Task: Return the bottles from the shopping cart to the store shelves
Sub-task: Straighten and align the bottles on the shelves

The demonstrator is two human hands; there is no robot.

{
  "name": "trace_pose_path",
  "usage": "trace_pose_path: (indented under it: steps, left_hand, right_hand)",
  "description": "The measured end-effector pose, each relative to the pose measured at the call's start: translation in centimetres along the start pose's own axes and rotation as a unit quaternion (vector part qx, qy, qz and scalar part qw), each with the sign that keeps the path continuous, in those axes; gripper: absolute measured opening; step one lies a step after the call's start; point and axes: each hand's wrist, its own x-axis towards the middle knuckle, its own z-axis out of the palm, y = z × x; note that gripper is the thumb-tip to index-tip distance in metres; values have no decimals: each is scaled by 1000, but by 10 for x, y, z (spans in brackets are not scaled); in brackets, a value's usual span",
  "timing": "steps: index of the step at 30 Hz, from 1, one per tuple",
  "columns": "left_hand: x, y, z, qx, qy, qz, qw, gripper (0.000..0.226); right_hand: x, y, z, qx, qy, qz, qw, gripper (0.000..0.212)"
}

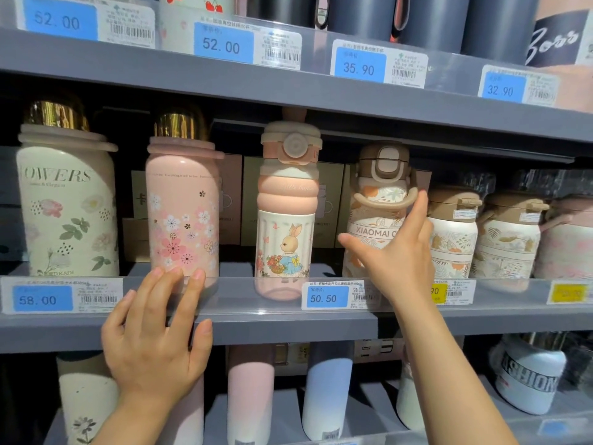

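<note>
Two hands at the middle shelf (288, 319). Right hand (396, 252) against the leaf-patterned bottle (378, 216), grip spread, fingertips (420, 200) up at its carry loop, thumb across the printed band; no firm wrap visible. Left hand (154, 335) flat on the clear price rail (244, 297), grip spread, holding nothing. Bottle upright on the shelf, between the rabbit bottle (285, 220) and a smaller leaf bottle (452, 232), close to both. Likely risks: push too high tipping the bottle backward; sideways nudge knocking the neighbours; base left near the front lip.
</note>
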Motion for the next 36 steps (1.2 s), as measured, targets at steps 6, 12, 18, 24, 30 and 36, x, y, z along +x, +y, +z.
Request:
trace_pose_path:
  steps: [6, 12, 18, 24, 30, 36]
  left_hand:
    - [0, 0, 1, 2, 1, 3, 1000, 44]
    - [-1, 0, 3, 12, 10, 2, 1000, 44]
    - [1, 1, 1, 6, 8, -2, 1000, 44]
    - [1, 2, -1, 4, -11, -16, 1000, 43]
    - [11, 20, -12, -32, -44, -75, 996, 41]
    - [36, 116, -11, -120, -97, -15, 988, 48]
  right_hand:
    - [1, -3, 2, -11, 20, 8, 1000, 127]
    - [-6, -2, -3, 22, 14, -32, 999, 119]
    - [-5, -2, -4, 22, -4, -48, 999, 116]
    - [-6, -3, -3, 25, 0, -58, 998, 116]
    - [-7, 1, -1, 35, 2, -70, 997, 117]
    - [-4, 9, -12, 67, -22, -109, 992, 121]
